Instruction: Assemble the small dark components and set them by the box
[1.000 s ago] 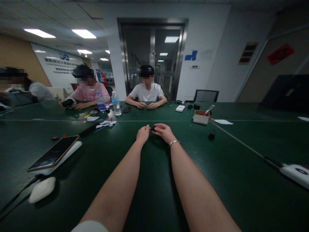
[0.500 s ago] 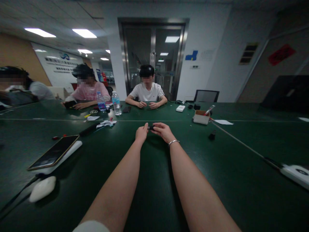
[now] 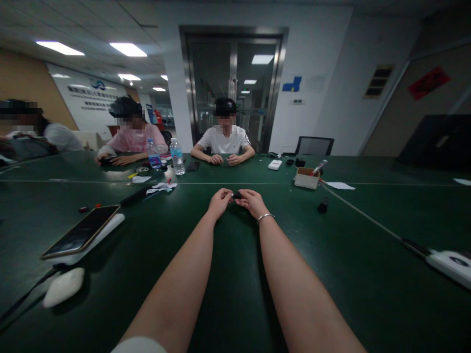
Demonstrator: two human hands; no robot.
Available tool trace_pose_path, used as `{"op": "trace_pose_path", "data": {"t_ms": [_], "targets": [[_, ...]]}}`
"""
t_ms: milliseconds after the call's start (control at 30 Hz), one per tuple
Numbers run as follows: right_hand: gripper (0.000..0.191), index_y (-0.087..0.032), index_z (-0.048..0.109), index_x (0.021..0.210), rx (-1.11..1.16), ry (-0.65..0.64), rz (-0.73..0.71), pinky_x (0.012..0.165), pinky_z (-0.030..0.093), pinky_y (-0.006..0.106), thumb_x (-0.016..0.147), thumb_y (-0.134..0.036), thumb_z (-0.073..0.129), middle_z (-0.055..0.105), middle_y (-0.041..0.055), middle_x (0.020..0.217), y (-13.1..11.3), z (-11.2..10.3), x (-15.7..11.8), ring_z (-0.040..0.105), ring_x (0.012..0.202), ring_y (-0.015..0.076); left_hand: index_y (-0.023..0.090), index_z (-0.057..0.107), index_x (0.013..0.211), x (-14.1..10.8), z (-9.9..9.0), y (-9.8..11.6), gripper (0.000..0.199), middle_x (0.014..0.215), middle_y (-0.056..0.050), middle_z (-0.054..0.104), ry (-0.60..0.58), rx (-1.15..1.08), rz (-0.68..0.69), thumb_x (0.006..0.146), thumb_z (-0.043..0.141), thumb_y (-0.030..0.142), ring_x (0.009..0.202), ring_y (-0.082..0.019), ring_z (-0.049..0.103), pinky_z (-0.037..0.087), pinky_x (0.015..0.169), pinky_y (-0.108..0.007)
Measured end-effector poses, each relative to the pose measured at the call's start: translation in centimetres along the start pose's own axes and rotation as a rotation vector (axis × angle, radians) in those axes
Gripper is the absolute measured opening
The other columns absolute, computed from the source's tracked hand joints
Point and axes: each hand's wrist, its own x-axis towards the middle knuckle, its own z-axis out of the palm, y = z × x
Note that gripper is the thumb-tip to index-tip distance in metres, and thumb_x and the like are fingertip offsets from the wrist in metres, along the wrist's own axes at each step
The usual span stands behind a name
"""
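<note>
Over the middle of the table, my two hands meet around a small dark piece (image 3: 236, 195), short and black with a light end on its left side. My right hand (image 3: 253, 203) grips the black part between thumb and fingers. At the light end, the fingertips of my left hand (image 3: 219, 203) are pinched together. The piece is too small and partly covered by fingers, so its exact kind cannot be told. A similar small black object (image 3: 323, 205) stands on the table to the right of my hands.
On the green table (image 3: 235, 274), a phone (image 3: 83, 230) rests on a white block at left, near a pale rounded object (image 3: 64, 288). Bottles (image 3: 177, 158), a small box (image 3: 306, 178) and a white device (image 3: 451, 264) stand around. Several people sit opposite.
My left hand has moved slightly right, and its raised thumb has come down into a pinch at the light end. The dark piece has shifted slightly right; my right hand has barely moved.
</note>
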Motion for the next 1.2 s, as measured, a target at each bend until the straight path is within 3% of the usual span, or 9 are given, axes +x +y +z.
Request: {"op": "trace_pose_path", "data": {"t_ms": [367,600,1000,1200], "targets": [[0.013,-0.014,0.065,0.084,-0.069,-0.038,-0.043,0.046,0.052,0.017,0.072,-0.014,0.07,0.066,0.0022,0.066,0.2,-0.3,0.1,0.061,0.049,0.0084,0.016,0.06,0.08,0.6,-0.4,-1.1,0.032,0.068,-0.003,0.064,0.062,0.147,-0.068,0.083,0.045,0.044,0.061,-0.012,0.058,0.042,0.059,-0.023],[0.021,-0.014,0.065,0.085,-0.054,-0.105,-0.03,0.057,0.056,0.019,0.068,-0.004,0.07,0.066,0.0024,0.072,0.2,-0.2,-0.1,0.064,0.058,0.0094,0.016,0.06,0.073,1.1,-0.6,-1.8,0.042,0.065,-0.003,0.063,0.105,0.231,-0.112,0.083,0.041,0.053,0.056,-0.013,0.056,0.04,0.054,-0.024],[0.027,-0.015,0.064,0.083,-0.027,-0.155,-0.045,0.068,0.058,0.023,0.065,0.005,0.063,0.064,0.0014,0.074,0.3,-0.4,-0.1,0.065,0.069,0.0109,0.018,0.06,0.063,0.3,-0.7,-0.3,0.058,0.052,-0.002,0.058,0.137,0.316,-0.155,0.078,0.035,0.068,0.048,-0.014,0.052,0.035,0.05,-0.025],[0.024,-0.014,0.064,0.086,-0.046,-0.136,-0.027,0.057,0.056,0.019,0.069,0.003,0.062,0.064,0.0013,0.07,0.0,-0.3,-0.2,0.064,0.058,0.0094,0.017,0.063,0.064,0.3,-0.8,-0.3,0.06,0.055,-0.003,0.061,0.113,0.308,-0.143,0.077,0.036,0.069,0.05,-0.014,0.053,0.037,0.052,-0.025]]}}
